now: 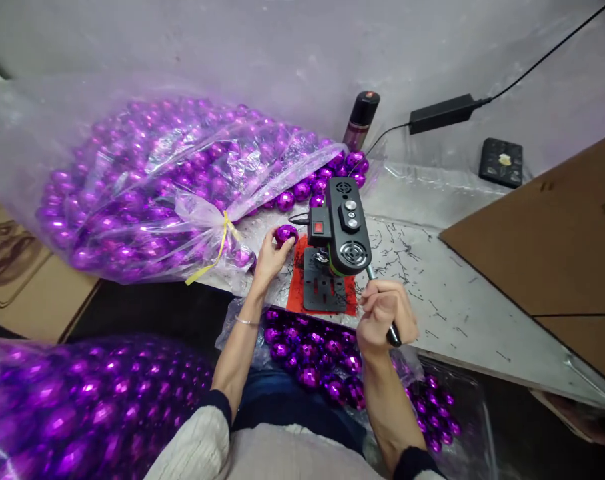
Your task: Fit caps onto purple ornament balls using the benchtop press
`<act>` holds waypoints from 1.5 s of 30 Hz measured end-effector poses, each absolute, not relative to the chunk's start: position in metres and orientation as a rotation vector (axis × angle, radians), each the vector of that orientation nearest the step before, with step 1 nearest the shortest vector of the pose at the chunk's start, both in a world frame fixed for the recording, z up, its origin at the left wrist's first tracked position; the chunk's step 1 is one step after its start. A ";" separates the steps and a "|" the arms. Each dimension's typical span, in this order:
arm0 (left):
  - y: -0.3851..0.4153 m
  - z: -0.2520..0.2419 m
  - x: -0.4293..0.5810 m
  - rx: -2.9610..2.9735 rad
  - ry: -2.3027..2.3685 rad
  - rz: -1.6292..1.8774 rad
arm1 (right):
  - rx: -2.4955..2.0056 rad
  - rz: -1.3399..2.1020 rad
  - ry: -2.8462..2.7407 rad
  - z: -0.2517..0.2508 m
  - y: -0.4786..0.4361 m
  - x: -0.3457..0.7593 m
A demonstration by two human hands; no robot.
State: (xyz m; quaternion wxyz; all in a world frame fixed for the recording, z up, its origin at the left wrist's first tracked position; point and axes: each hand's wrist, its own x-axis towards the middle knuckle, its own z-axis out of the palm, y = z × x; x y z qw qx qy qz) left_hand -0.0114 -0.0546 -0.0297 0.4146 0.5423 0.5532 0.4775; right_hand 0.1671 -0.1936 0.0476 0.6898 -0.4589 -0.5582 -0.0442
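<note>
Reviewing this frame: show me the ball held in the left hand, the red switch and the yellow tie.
Held ball (285,234): head view, on its shiny purple surface.
Red switch (319,227): head view, middle of its face.
Yellow tie (203,271): head view, on its loose tail.

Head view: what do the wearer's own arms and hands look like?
Left hand and right hand are ungloved. A thin, pale bracelet circles the left forearm near the wrist; none shows on the right. The off-white left sleeve ends in a dark navy cuff; the right cuff matches.
</note>
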 end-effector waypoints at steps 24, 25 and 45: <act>-0.147 -0.061 0.029 2.130 1.225 1.085 | -1.058 -0.118 -1.281 0.053 -0.196 0.168; -0.148 -0.063 0.030 2.141 1.228 1.093 | -1.055 -0.120 -1.280 0.053 -0.196 0.168; -0.146 -0.074 0.033 1.956 1.167 1.050 | -0.964 -0.193 -1.282 0.005 -0.193 0.168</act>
